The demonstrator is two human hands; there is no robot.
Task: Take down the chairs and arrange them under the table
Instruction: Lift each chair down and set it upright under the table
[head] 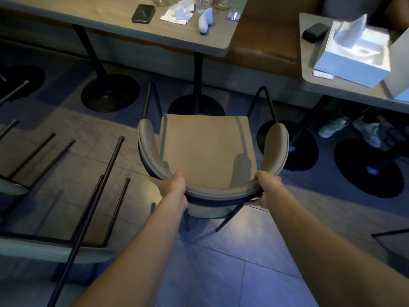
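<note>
A beige padded chair (205,151) with a curved backrest and thin black legs stands upright on the tiled floor, its seat facing the wooden table (110,16). My left hand (171,185) grips the backrest at its left rear curve. My right hand (269,188) grips the same backrest at the right rear. The chair's front edge sits just short of the table's black pedestal base (195,105). Two more chairs (57,247) rest upside down at the left, legs pointing up.
On the table lie a black phone (143,13), crumpled tissues (179,12) and glasses. A second table (345,85) at the right holds a tissue box (354,54) and a black case (314,32). Someone's shoes (352,129) show under it. Another round base (109,94) stands left.
</note>
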